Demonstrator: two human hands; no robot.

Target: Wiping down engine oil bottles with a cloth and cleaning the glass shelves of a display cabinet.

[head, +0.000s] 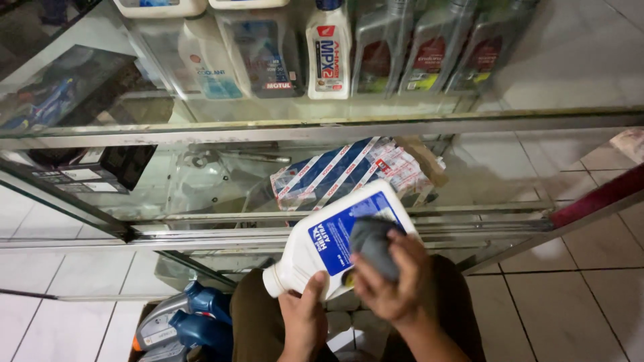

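The fingers of the left hand (303,320) are closed around the neck end of a white plastic bottle (335,238), just above its white cap, with the thumb lying up along the side. The fingers of the right hand (396,281) are bunched tight on a grey cloth (372,245) and press it against the bottle's blue label. The bottle lies tilted between the two hands, cap toward the left fingers and base pointing away from them, over the person's lap.

Just beyond the fingers stands a glass display case (322,127) with metal rails. Behind its glass, past the bottle's base, lies a stack of white, blue and red boxes (355,167). Farther off, on the upper shelf, stand white bottles (329,50) and grey bottles (436,47) in a row. Below and left of the left fingers, blue bottles (194,318) sit on the tiled floor (577,295).
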